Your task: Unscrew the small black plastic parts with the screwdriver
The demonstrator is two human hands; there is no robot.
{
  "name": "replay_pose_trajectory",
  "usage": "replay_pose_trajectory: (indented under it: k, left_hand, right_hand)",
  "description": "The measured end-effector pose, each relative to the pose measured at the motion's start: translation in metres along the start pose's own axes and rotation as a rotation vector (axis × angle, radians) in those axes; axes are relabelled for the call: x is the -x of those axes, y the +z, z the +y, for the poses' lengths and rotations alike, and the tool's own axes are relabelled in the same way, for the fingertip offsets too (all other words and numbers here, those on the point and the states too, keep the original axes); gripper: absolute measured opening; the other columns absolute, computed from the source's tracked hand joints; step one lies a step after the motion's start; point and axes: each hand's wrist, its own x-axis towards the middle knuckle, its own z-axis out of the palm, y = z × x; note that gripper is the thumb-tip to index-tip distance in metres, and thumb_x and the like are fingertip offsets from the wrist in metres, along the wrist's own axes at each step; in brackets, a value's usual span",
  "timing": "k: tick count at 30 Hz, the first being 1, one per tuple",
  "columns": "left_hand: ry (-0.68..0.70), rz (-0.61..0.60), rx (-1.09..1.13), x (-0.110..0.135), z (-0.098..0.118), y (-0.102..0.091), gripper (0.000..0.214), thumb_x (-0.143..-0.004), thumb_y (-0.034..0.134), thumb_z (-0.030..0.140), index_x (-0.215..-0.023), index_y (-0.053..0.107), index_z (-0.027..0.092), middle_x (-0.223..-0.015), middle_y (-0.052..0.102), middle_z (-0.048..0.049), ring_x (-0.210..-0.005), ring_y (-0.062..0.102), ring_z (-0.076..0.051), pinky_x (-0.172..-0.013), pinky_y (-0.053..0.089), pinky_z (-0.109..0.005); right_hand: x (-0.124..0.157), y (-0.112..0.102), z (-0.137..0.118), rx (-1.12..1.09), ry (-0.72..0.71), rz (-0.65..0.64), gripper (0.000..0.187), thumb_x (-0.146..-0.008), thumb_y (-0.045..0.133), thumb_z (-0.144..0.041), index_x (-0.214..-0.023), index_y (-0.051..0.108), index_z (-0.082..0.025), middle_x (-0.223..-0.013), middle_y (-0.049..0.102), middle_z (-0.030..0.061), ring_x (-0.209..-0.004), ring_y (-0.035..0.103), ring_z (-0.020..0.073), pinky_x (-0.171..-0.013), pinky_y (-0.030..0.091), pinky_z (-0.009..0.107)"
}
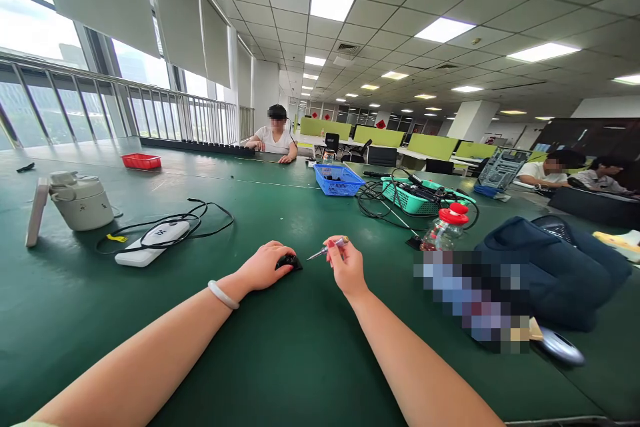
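Observation:
My left hand (pixel 267 265) rests on the green tabletop (pixel 280 360), its fingers closed over a small black object (pixel 291 261) whose kind I cannot make out. In my right hand (pixel 347 268) is a slim screwdriver (pixel 320 253), gripped between thumb and fingers. Its metal shaft points left toward the black object, and the tip stays a little apart from it. My left palm and fingers hide part of the black object.
To the left lie a white power bank (pixel 153 243) with a black cable and a cream-coloured jug (pixel 83 200). Ahead are a blue basket (pixel 339 181) and a green basket (pixel 407 199). A red-capped bottle (pixel 445 228) and dark blue bag (pixel 545 273) stand right. A person (pixel 275 137) sits opposite.

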Motion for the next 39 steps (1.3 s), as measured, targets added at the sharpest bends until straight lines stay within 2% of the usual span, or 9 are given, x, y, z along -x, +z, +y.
replay_pose_trajectory:
  k: [3, 7, 11, 15, 24, 33, 39]
  left_hand:
    - [0.012, 0.011, -0.003, 0.0, -0.002, 0.002, 0.033, -0.086, 0.051, 0.038, -0.115, 0.061, 0.025, -0.115, 0.066, -0.0053, -0.116, 0.052, -0.024, -0.105, 0.042, -0.041]
    - [0.024, 0.025, -0.007, 0.0, -0.001, 0.003, 0.035, -0.087, 0.049, 0.037, -0.119, 0.059, 0.026, -0.115, 0.066, -0.0044, -0.116, 0.052, -0.024, -0.104, 0.042, -0.04]
    - [0.047, 0.033, -0.014, 0.001, 0.0, 0.002, 0.034, -0.087, 0.048, 0.036, -0.117, 0.062, 0.026, -0.113, 0.067, -0.0045, -0.115, 0.053, -0.024, -0.102, 0.043, -0.039]
    - [0.023, 0.032, -0.006, 0.0, 0.0, 0.002, 0.035, -0.086, 0.05, 0.036, -0.117, 0.062, 0.025, -0.113, 0.067, -0.0055, -0.114, 0.054, -0.024, -0.103, 0.043, -0.04]
    - [0.02, 0.024, -0.006, -0.001, 0.001, 0.002, 0.036, -0.082, 0.053, 0.029, -0.116, 0.063, 0.024, -0.112, 0.068, -0.0048, -0.114, 0.054, -0.023, -0.103, 0.043, -0.04]
    - [0.042, 0.052, -0.027, -0.001, 0.001, 0.002, 0.035, -0.081, 0.053, 0.028, -0.114, 0.064, 0.024, -0.11, 0.069, -0.0054, -0.112, 0.056, -0.023, -0.101, 0.045, -0.038]
    - [0.013, 0.021, -0.004, -0.001, 0.003, 0.0, 0.036, -0.081, 0.052, 0.026, -0.115, 0.064, 0.024, -0.112, 0.068, -0.0053, -0.115, 0.054, -0.024, -0.103, 0.044, -0.04]
  right_hand:
    - [0.008, 0.005, -0.011, 0.217, -0.206, -0.11, 0.026, -0.09, 0.048, -0.044, -0.083, 0.061, -0.022, -0.069, 0.06, 0.0016, -0.057, 0.05, 0.0132, -0.06, 0.041, 0.029]
    - [0.015, 0.013, -0.019, 0.401, -0.454, -0.242, 0.018, -0.089, 0.048, -0.03, -0.081, 0.06, -0.021, -0.064, 0.061, -0.001, -0.051, 0.047, 0.0105, -0.06, 0.04, 0.026]
    - [0.017, 0.02, -0.017, 0.515, -0.588, -0.292, 0.015, -0.088, 0.048, -0.028, -0.088, 0.061, -0.021, -0.068, 0.066, 0.0007, -0.059, 0.056, 0.0134, -0.064, 0.041, 0.027]
    - [0.017, 0.022, -0.014, 0.613, -0.657, -0.39, 0.013, -0.087, 0.05, -0.025, -0.089, 0.061, -0.02, -0.079, 0.07, 0.0029, -0.066, 0.059, 0.0152, -0.066, 0.04, 0.029]
    - [0.02, 0.026, -0.02, 0.704, -0.805, -0.428, 0.012, -0.085, 0.05, -0.024, -0.09, 0.061, -0.019, -0.072, 0.066, 0.0023, -0.063, 0.056, 0.015, -0.063, 0.035, 0.029]
    - [0.021, 0.026, -0.022, 0.716, -0.818, -0.418, 0.014, -0.085, 0.05, -0.023, -0.092, 0.061, -0.019, -0.072, 0.064, 0.002, -0.064, 0.055, 0.0147, -0.063, 0.034, 0.03]
    - [0.021, 0.027, -0.022, 0.726, -0.815, -0.432, 0.015, -0.086, 0.05, -0.023, -0.094, 0.061, -0.019, -0.073, 0.065, 0.003, -0.065, 0.056, 0.0155, -0.062, 0.035, 0.03]
